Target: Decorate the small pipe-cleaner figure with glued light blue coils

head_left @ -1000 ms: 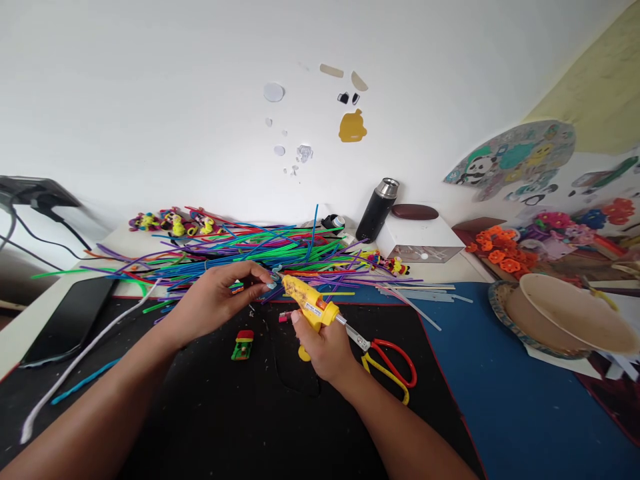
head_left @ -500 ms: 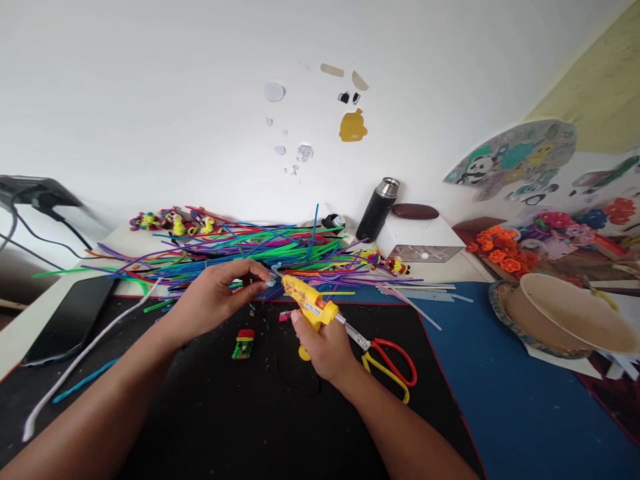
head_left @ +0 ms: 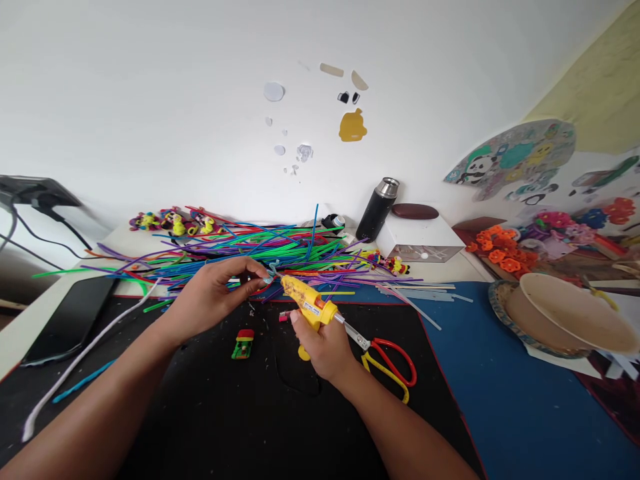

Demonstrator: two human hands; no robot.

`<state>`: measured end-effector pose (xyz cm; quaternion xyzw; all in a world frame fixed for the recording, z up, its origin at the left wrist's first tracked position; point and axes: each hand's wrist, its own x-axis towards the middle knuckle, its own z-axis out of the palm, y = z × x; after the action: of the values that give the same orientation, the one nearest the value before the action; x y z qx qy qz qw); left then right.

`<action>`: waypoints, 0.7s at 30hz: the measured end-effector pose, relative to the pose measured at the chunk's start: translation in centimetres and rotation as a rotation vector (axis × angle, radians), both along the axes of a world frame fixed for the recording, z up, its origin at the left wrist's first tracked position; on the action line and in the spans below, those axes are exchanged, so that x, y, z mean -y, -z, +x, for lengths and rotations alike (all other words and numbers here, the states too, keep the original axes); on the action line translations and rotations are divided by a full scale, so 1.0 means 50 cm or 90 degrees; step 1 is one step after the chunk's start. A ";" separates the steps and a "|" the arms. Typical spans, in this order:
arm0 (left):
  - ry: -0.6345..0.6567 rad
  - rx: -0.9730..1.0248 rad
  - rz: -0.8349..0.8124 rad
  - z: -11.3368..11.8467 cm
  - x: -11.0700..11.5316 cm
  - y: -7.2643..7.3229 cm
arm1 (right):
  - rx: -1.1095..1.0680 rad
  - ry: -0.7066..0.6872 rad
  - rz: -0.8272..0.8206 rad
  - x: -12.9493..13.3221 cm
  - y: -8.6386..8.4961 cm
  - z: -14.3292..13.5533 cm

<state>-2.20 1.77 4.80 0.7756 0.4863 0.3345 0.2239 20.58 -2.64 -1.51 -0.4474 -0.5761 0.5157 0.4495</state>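
Between the thumb and fingers of my left hand point(head_left: 216, 293) is a small light-blue piece point(head_left: 273, 271), its shape partly hidden. My right hand point(head_left: 325, 343) is wrapped round a yellow glue gun point(head_left: 303, 300), whose nozzle points left at the light-blue piece, very close to it. A clear glue stick shows at the gun's back end. Scissors point(head_left: 400, 363) with red and yellow handles lie just right of my right hand. On the black mat point(head_left: 240, 420), below my left hand, rests a small green and red figure point(head_left: 243, 345).
Many colourful pipe cleaners point(head_left: 285, 247) lie piled behind my hands. A black phone point(head_left: 73, 320) and a white pipe cleaner point(head_left: 95, 343) are at the left. Behind stand a black flask point(head_left: 377, 210) and a white box point(head_left: 420, 237); a bowl point(head_left: 575, 313) is at the right.
The light-blue piece has turned slightly in my left fingers, and more of it shows above the nozzle. The glue gun has barely moved.
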 end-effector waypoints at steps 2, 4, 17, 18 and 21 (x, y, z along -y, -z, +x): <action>-0.002 -0.002 0.002 0.000 0.000 0.001 | 0.002 0.000 0.000 0.000 -0.001 0.000; -0.007 -0.004 0.001 0.000 0.000 0.001 | 0.005 0.003 0.003 0.000 -0.003 -0.001; 0.015 -0.011 -0.009 0.006 0.001 0.003 | -0.004 -0.001 0.009 0.002 0.004 -0.003; 0.018 -0.009 -0.008 0.006 0.001 0.004 | -0.006 -0.003 0.010 0.002 0.004 -0.003; 0.026 -0.009 -0.004 0.007 0.001 0.006 | -0.005 -0.003 0.010 0.003 0.001 -0.003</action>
<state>-1.88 1.71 4.48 0.7869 0.4729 0.3228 0.2301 20.44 -2.77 -1.56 -0.4407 -0.5795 0.5135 0.4542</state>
